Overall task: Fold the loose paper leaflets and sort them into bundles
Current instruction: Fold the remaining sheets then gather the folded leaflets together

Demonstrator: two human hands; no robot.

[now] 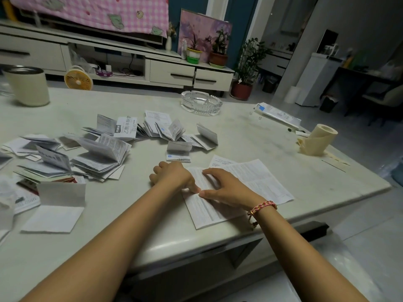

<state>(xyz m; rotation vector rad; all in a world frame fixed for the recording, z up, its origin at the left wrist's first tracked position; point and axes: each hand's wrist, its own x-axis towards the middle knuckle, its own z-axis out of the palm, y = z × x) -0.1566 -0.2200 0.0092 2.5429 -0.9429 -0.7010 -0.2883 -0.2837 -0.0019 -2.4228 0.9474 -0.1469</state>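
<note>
A printed leaflet [261, 182] lay flat on a pale table [239, 131], near its front edge. The left hand [172, 175], fingers curled into a loose fist and gripping nothing, pressed its thumb tip onto the sheet. The right hand [226, 188] rested on it with arched, spread fingers, unclenched. Heaps of folded leaflets [100, 153] sprawled from 9 to 11 o'clock of the hands, a glass ashtray [201, 102] at 12, a paper roll [320, 138] at 2.

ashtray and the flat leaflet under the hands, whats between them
In the head view, a few folded leaflets lie between the ashtray and the flat leaflet; the rest is bare tabletop.
</note>
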